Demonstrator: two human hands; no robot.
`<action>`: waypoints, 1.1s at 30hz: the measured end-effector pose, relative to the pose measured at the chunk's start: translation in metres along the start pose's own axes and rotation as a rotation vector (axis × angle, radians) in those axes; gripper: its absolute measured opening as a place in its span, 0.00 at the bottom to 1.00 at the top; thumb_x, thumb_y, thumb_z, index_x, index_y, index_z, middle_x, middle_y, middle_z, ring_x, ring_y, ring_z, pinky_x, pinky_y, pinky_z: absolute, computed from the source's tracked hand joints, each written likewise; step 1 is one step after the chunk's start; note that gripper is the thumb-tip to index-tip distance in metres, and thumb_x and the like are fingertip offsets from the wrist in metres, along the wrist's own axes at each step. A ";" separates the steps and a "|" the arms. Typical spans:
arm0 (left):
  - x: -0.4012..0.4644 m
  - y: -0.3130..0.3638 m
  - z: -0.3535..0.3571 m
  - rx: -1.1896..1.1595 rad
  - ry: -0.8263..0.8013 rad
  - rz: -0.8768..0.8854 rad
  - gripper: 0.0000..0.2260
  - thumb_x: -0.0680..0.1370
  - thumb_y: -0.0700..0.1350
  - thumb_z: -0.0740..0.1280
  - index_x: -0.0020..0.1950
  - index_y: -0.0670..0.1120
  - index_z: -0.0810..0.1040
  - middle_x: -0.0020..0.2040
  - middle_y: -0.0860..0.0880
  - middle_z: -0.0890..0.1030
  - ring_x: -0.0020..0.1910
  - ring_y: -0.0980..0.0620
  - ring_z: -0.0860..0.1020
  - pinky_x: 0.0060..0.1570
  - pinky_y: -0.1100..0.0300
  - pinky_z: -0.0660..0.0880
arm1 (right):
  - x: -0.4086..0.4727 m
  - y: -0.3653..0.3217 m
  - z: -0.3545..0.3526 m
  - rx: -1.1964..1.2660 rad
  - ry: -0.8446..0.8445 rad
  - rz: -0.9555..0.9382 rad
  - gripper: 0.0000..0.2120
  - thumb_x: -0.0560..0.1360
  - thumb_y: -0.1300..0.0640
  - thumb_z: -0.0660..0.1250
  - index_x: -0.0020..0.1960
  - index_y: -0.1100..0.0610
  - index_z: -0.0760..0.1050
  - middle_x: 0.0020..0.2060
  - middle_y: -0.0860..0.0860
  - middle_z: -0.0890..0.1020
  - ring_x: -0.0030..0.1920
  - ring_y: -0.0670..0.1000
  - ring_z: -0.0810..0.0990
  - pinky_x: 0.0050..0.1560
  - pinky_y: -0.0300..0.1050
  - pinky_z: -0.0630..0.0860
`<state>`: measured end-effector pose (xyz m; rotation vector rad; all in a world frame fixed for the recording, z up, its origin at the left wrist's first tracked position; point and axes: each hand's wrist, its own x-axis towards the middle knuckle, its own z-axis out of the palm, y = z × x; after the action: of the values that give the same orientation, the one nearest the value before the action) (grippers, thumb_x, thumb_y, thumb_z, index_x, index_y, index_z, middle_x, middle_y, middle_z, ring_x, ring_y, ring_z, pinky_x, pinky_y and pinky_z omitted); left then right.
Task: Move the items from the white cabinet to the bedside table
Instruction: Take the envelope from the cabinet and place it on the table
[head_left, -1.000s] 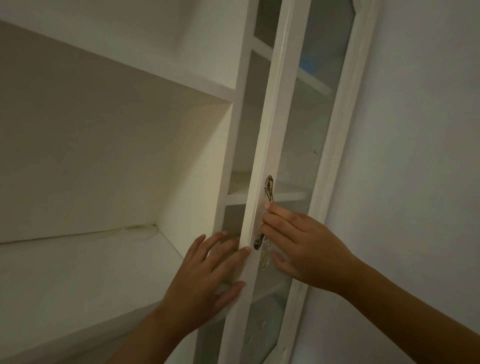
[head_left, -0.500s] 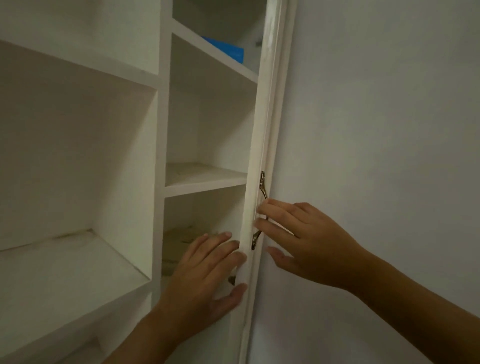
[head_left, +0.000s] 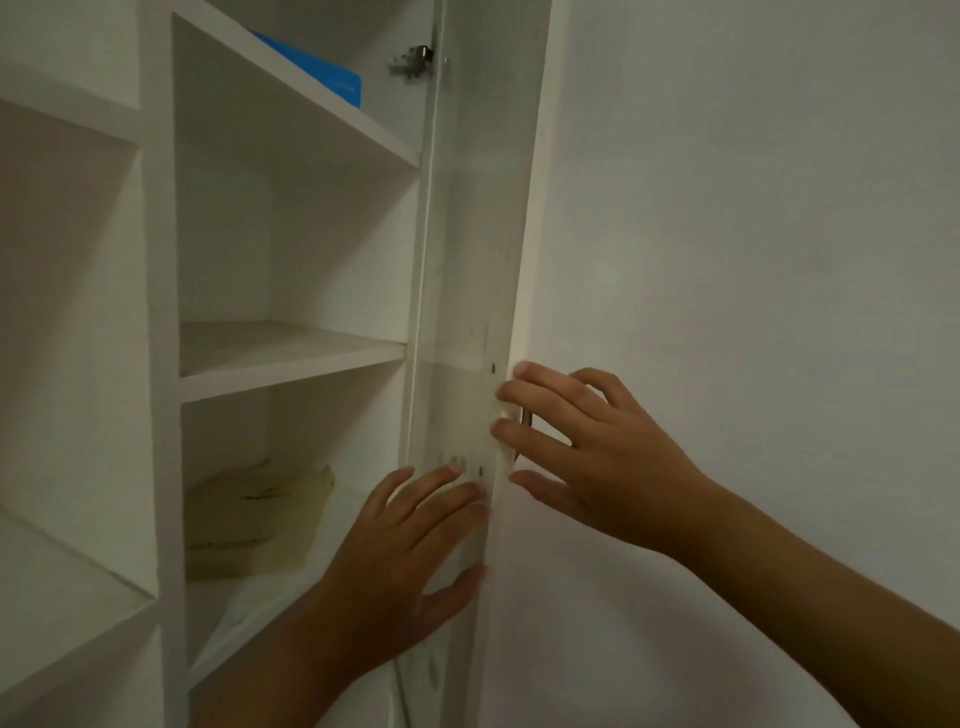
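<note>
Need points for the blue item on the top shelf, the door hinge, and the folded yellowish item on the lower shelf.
blue item (head_left: 332, 80), head view, on its visible front corner.
door hinge (head_left: 413, 62), head view, on the metal body.
folded yellowish item (head_left: 254, 514), head view, on its front face.
</note>
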<state>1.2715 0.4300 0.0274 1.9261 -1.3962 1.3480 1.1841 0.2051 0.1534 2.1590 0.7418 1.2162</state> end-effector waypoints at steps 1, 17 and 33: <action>0.002 0.000 0.004 0.001 0.000 0.011 0.19 0.79 0.56 0.71 0.68 0.50 0.77 0.71 0.52 0.77 0.74 0.50 0.71 0.71 0.43 0.70 | -0.003 0.002 0.000 0.000 -0.006 0.010 0.21 0.78 0.46 0.73 0.68 0.54 0.78 0.72 0.56 0.76 0.75 0.58 0.71 0.67 0.56 0.72; 0.043 -0.002 0.083 -0.007 -0.068 0.056 0.22 0.80 0.58 0.68 0.71 0.49 0.75 0.73 0.47 0.75 0.73 0.46 0.73 0.69 0.39 0.73 | -0.060 0.059 0.029 0.006 -0.045 0.115 0.17 0.83 0.45 0.66 0.66 0.54 0.78 0.71 0.56 0.75 0.75 0.57 0.69 0.68 0.54 0.72; 0.084 0.008 0.184 0.030 -0.157 -0.001 0.25 0.80 0.59 0.67 0.74 0.52 0.72 0.77 0.47 0.70 0.74 0.46 0.71 0.70 0.39 0.71 | -0.114 0.144 0.089 -0.084 -0.107 0.123 0.21 0.80 0.45 0.69 0.68 0.56 0.76 0.73 0.57 0.74 0.77 0.57 0.68 0.70 0.56 0.71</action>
<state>1.3526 0.2452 0.0153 2.0910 -1.4535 1.2472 1.2399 0.0085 0.1479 2.2080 0.5107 1.1613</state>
